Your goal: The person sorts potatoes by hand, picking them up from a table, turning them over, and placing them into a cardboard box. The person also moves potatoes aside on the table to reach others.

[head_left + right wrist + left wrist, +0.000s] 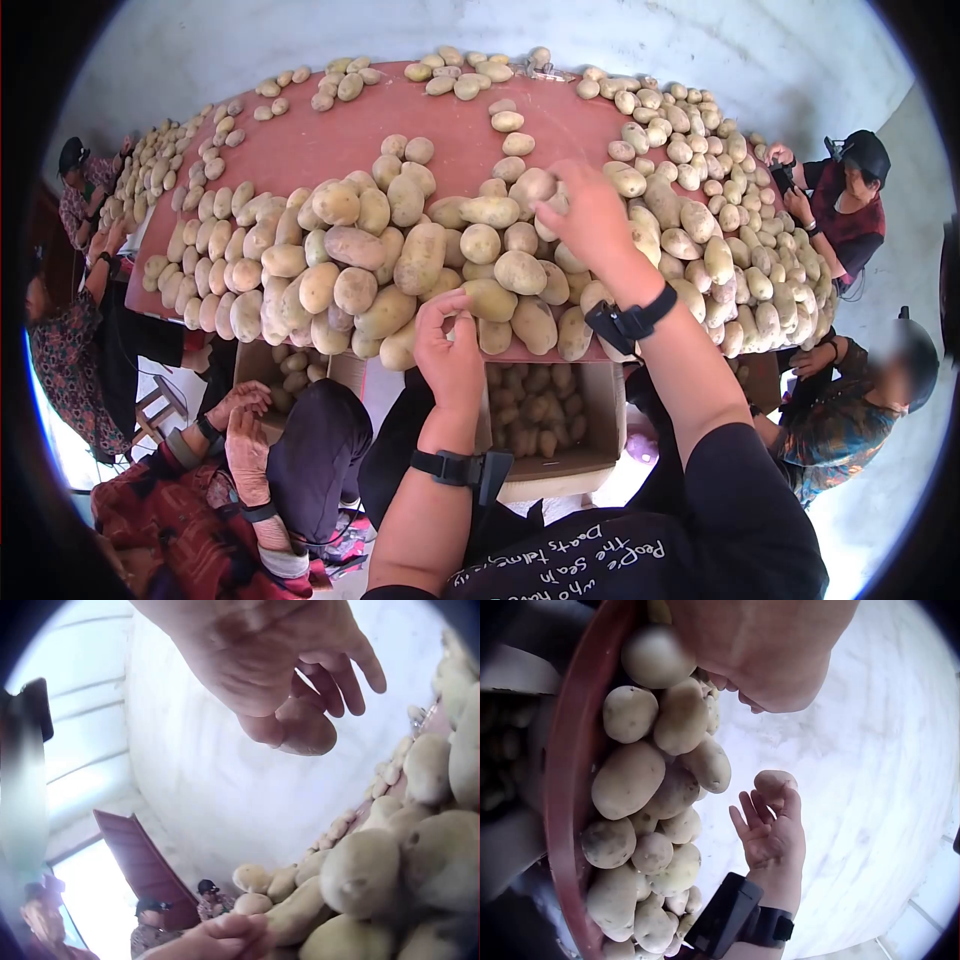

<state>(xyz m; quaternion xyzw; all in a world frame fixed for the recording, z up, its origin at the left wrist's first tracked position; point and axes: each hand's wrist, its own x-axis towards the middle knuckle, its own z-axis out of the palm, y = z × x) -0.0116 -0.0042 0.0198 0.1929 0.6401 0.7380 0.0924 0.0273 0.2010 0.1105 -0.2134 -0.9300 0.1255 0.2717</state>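
My right hand (590,215) is raised over the heap and pinches a potato (775,784) between thumb and fingers. In the right wrist view this potato (306,727) hangs clear of the pile, its outer end bare. My left hand (450,345) is at the front of the heap, its fingers loosely curled with nothing showing in them. Right beside its fingertips lies a greenish potato (490,299). In the left wrist view the left hand (757,652) covers part of the piled potatoes (628,780).
Potatoes lie heaped along the rim of a red table (455,145). Below its front edge stands a cardboard box (555,470) of potatoes, with another box (345,372) to the left. Other people sit around the table; one person's hands (246,440) are close on my left.
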